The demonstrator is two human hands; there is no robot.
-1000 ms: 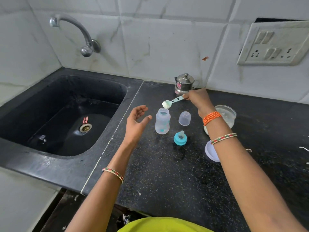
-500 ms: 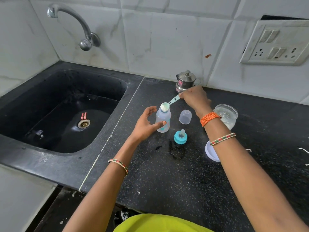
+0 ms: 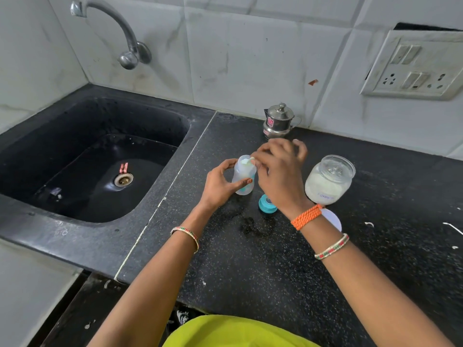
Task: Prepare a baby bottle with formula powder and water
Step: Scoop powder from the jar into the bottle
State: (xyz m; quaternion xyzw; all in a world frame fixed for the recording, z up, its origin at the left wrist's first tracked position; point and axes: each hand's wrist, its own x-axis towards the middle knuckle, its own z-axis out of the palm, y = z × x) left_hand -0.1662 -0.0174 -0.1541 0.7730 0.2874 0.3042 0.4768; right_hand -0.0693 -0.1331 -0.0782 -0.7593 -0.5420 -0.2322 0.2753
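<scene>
Two hands meet at the bottle (image 3: pixel 243 177), which stands upright on the counter (image 3: pixel 250 259) near the edge it shares with the sink (image 3: pixel 100 156). My left hand (image 3: pixel 218 185) wraps the bottle's lower half from the sink side, thumb across the front wall and fingers curled round behind, clamped on it. My right hand (image 3: pixel 279 171) hovers at the open mouth, its fingers bunched together and pinching the scoop (image 3: pixel 248 162); only the pale bowl shows, tipped at the rim of the bottle, the handle hidden under the fingers. I cannot tell whether powder is leaving it.

Just beside the bottle, toward me and under my right wrist, sits the teal nipple ring (image 3: pixel 266 205), partly covered. The open powder jar (image 3: pixel 329 180) stands to the right of that hand, apart from it, with its white lid (image 3: pixel 333 219) lying flat on the counter behind my forearm. At the back edge, against the tiled wall, stands a small steel pot (image 3: pixel 279 120). A tap (image 3: pixel 110 28) hangs over the sink.
</scene>
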